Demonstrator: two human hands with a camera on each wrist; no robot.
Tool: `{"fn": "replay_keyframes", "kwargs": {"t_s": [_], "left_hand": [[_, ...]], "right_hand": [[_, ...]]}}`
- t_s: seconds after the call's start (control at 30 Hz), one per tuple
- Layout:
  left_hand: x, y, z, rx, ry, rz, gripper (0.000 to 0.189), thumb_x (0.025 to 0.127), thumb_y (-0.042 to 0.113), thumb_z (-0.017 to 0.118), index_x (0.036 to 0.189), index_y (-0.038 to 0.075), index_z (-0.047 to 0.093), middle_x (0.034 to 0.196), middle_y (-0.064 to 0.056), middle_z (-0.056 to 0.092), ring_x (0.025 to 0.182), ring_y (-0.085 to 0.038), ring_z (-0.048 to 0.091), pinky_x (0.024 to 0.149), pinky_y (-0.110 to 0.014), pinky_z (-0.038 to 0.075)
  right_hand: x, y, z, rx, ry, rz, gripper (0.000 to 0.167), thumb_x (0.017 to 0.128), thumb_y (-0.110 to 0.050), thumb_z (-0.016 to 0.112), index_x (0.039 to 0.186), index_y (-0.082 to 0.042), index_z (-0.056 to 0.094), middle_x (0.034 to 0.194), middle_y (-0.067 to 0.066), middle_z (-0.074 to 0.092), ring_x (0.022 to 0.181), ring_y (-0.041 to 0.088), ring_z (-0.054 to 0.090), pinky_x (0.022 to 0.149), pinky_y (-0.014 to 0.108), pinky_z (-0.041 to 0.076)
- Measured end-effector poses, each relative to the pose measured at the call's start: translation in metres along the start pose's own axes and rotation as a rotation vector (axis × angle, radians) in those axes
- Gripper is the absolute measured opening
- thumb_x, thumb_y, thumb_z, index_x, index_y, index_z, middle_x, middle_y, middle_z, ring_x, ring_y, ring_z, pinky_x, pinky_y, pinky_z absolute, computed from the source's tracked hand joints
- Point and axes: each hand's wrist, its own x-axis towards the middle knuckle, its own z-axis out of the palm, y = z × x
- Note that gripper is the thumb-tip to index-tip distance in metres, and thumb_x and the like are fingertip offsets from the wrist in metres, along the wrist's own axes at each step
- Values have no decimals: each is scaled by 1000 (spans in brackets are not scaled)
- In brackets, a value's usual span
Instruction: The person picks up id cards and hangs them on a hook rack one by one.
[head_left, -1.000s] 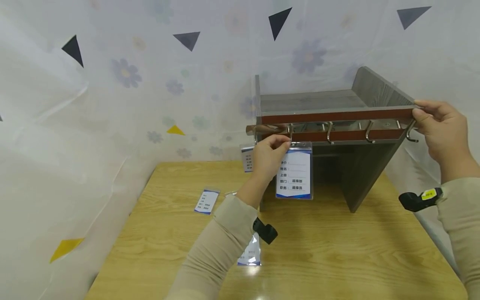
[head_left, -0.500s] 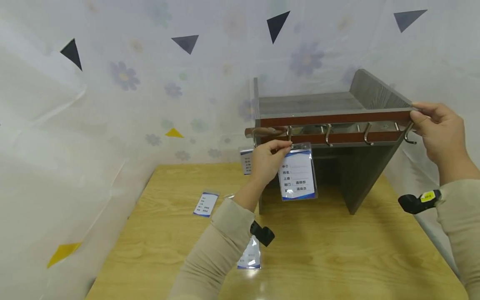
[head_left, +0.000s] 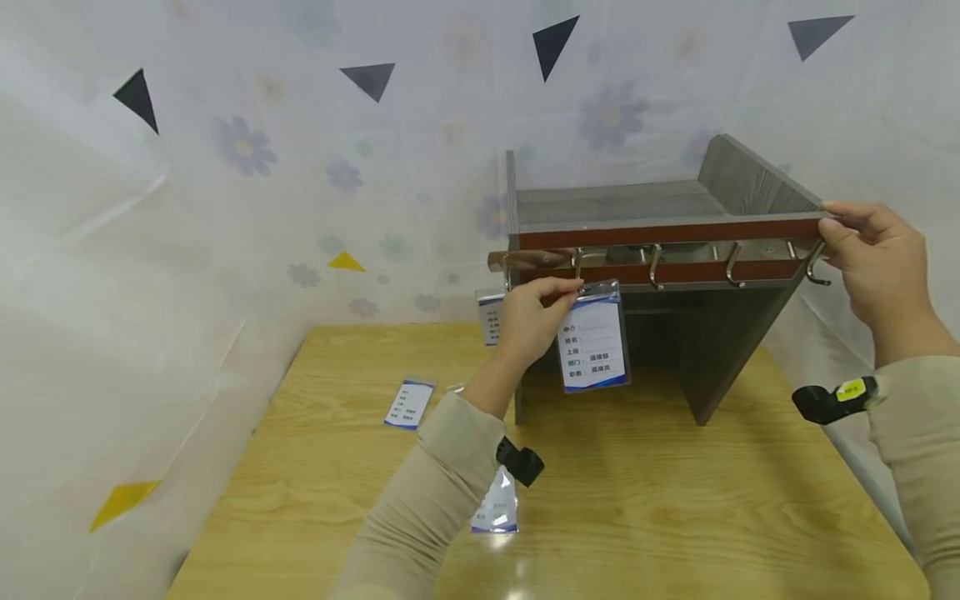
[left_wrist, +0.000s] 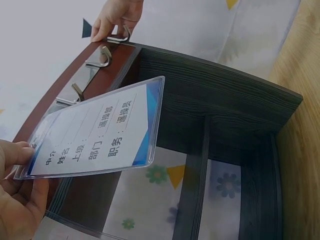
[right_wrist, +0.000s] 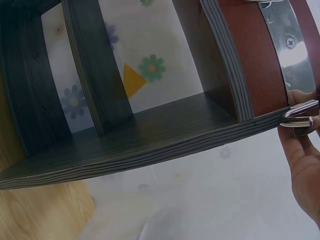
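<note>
My left hand (head_left: pixel 528 321) pinches a clear-sleeved ID badge (head_left: pixel 595 346) by its top edge, thumb and fingers at the slot. The badge, white with blue corners and printed Chinese lines, hangs slightly tilted just below a metal hook (head_left: pixel 578 263); whether slot and hook touch cannot be told. That hook belongs to a row on the front of a grey wooden shelf (head_left: pixel 622 200). At the shelf's upper right corner, beside the last hook (head_left: pixel 816 267), my right hand (head_left: pixel 888 267) grips the board between thumb and fingers. Another badge (head_left: pixel 490 317), partly hidden, hangs at the left end.
On the wooden table (head_left: pixel 637 500) lie a badge (head_left: pixel 409 404) to the left and a glossy one (head_left: pixel 497 504) partly behind the left sleeve. Further hooks (head_left: pixel 656 267) stick out to the right. A patterned sheet (head_left: pixel 420 167) stands behind the table.
The badge has dropped slightly from the hook and tilted, its lower end swinging a little to the right. My left hand still pinches it, and the right hand keeps its grip on the shelf.
</note>
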Motion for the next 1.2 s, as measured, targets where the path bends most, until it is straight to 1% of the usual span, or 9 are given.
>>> {"fn": "replay_keyframes", "kwargs": {"t_s": [0.13, 0.27, 0.37, 0.5, 0.63, 0.77, 0.93, 1.03, 1.2], "left_hand": [[0, 0, 0, 33, 16, 64, 15, 82, 11, 59, 95, 12, 67, 91, 2, 64, 49, -5, 43, 43, -16, 34], [2, -2, 0, 80, 41, 146, 15, 82, 9, 59, 94, 11, 68, 90, 0, 63, 53, -5, 44, 44, -15, 35], [2, -5, 1, 93, 42, 177, 15, 82, 8, 58, 94, 10, 67, 90, 0, 63, 54, -5, 45, 45, -15, 35], [-1, -9, 1, 79, 48, 190, 16, 83, 6, 57, 94, 9, 67, 90, -2, 63, 57, -5, 47, 48, -14, 36], [-2, -9, 2, 98, 59, 208, 16, 83, 6, 57, 95, 8, 67, 89, -2, 63, 58, -5, 47, 48, -13, 36], [-1, -8, 2, 143, 63, 227, 17, 84, 7, 56, 96, 9, 67, 91, -2, 63, 51, -5, 44, 46, -14, 35], [0, -7, 2, 199, 64, 241, 19, 86, 5, 51, 97, 9, 66, 94, -2, 63, 40, -8, 35, 41, -15, 31], [1, -7, 2, 210, 66, 239, 20, 86, 3, 50, 97, 9, 66, 95, -3, 62, 41, -8, 36, 42, -15, 31], [2, -6, 3, 219, 78, 220, 19, 86, 4, 51, 95, 9, 67, 96, -4, 62, 49, -7, 42, 46, -13, 34]], "right_hand": [[1, -1, 0, -9, 1, 10, 29, 77, -17, 60, 105, -11, 62, 87, -9, 56, 69, -2, 55, 61, 6, 41], [2, -3, 0, 33, 0, 15, 28, 76, -15, 61, 104, -11, 62, 86, -8, 57, 68, -1, 56, 60, 6, 41], [2, -4, 1, 79, -1, 16, 27, 76, -13, 62, 102, -9, 63, 85, -7, 58, 67, 0, 57, 59, 7, 42], [-1, -2, 2, 108, -7, 14, 25, 77, -9, 61, 101, -8, 63, 84, -6, 58, 67, 0, 57, 60, 7, 42], [-2, -2, 0, 75, -10, 17, 27, 76, -12, 62, 103, -9, 63, 85, -6, 58, 68, -1, 57, 61, 7, 42], [-2, -5, 1, 120, -16, 8, 28, 75, -12, 63, 103, -7, 62, 85, -5, 59, 69, 0, 58, 62, 8, 42], [-2, -5, 3, 173, -9, 8, 26, 75, -10, 63, 101, -6, 63, 85, -2, 58, 68, 2, 59, 61, 8, 43], [-1, -4, 4, 179, 4, 16, 23, 76, -7, 62, 99, -7, 64, 84, -3, 57, 67, 1, 59, 59, 8, 43], [-1, -4, 5, 162, 12, 30, 22, 77, -6, 60, 99, -8, 64, 85, -3, 56, 67, 1, 58, 60, 8, 43]]}}
